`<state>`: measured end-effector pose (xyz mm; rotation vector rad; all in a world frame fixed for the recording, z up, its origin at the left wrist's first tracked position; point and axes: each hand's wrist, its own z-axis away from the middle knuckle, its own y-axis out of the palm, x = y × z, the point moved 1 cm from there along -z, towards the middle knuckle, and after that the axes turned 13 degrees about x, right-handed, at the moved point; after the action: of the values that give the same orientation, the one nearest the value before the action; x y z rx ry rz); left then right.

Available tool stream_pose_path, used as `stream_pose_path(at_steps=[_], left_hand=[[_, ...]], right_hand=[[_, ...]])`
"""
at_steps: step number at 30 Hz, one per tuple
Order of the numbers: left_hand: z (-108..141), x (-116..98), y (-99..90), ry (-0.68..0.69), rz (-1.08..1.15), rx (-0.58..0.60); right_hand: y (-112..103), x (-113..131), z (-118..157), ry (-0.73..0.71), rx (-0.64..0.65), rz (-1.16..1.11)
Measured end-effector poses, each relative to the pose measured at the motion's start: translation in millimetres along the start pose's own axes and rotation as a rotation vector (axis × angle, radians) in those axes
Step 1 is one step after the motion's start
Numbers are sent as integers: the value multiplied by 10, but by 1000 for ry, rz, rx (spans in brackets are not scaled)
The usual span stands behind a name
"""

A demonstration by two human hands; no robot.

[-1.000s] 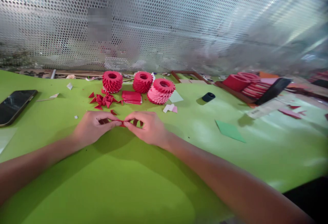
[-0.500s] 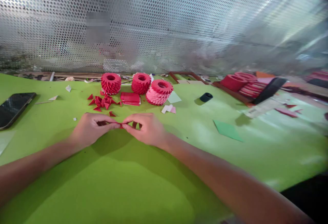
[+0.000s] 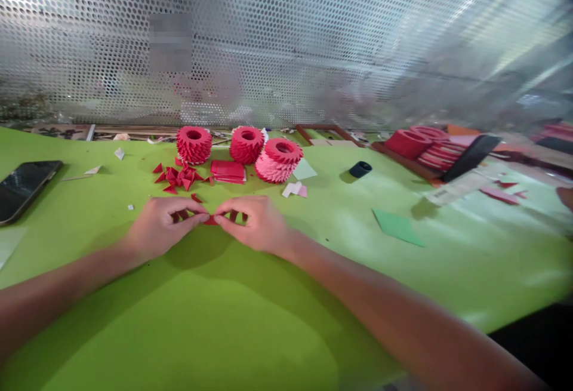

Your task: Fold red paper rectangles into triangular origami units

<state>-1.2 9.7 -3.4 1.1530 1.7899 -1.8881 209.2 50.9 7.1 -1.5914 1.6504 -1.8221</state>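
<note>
My left hand point(image 3: 163, 227) and my right hand point(image 3: 253, 224) meet at the fingertips over the green tabletop point(image 3: 224, 325). Both pinch a small folded piece of red paper point(image 3: 210, 220) between them. Just beyond my hands lie loose red triangular paper units point(image 3: 179, 178) and a stack of red paper rectangles point(image 3: 228, 171). Behind these stand several ring-shaped assemblies of folded red paper units point(image 3: 194, 145). The nearest of them to my right hand has a pink lower part point(image 3: 277, 161). Neither hand touches these.
A black smartphone point(image 3: 22, 191) lies at the left. To the right are a dark blue roll point(image 3: 360, 169), a green paper sheet point(image 3: 397, 227), and red paper rings on a wooden tray point(image 3: 407, 144). A perforated metal screen point(image 3: 268, 51) rises behind the table.
My hands have stayed nearly in place, still holding the red paper. The view has shifted slightly, and a blurred shape has appeared at the right edge.
</note>
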Motion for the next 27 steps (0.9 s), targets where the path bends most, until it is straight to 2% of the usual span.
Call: stream_pose_path(at_steps=[6, 11, 14, 18, 27], left_hand=[[-15, -15, 6, 14, -28, 21], [-6, 16, -10, -28, 15, -20], [-2, 30, -15, -91, 48, -6], [-11, 14, -6, -101, 53, 38], [-9, 22, -2, -168, 72, 37]], right_hand=[[-19, 12, -14, 107, 21, -149], [-38, 6, -25, 144, 15, -202], [-41, 3, -28, 153, 3, -201], [-32, 4, -35, 143, -22, -234], [-29, -12, -54, 140, -24, -230]])
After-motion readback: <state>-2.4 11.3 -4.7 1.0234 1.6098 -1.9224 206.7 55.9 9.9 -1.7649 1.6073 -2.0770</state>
